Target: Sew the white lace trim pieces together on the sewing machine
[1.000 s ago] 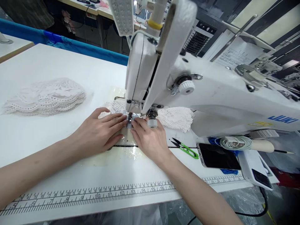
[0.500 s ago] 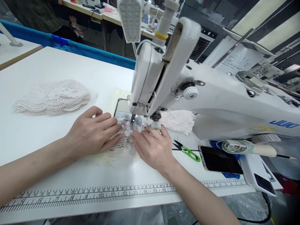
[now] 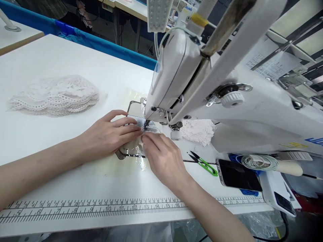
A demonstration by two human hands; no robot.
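A white sewing machine (image 3: 174, 80) stands in front of me, its needle and presser foot (image 3: 146, 124) low over the plate. A small strip of white lace (image 3: 152, 128) lies at the foot, mostly hidden by my fingers. From the left my left hand (image 3: 111, 134) reaches in, fingers stretched out flat with their tips by the foot and the lace. My right hand (image 3: 165, 156) is closed, its bent fingers pinching the lace just in front of the foot. Another piece of lace (image 3: 198, 131) rests under the machine arm.
A stack of white lace (image 3: 55, 95) lies on the left of the white table (image 3: 75, 178). Green thread snips (image 3: 205, 164), a phone (image 3: 238, 174) and a white device (image 3: 276, 193) are at the right. A printed ruler (image 3: 108, 210) runs along the front edge.
The gathered lace between my hands has mostly gone from sight, baring the plate. My left hand has moved right and its fingers have straightened. The view has shifted closer to the machine.
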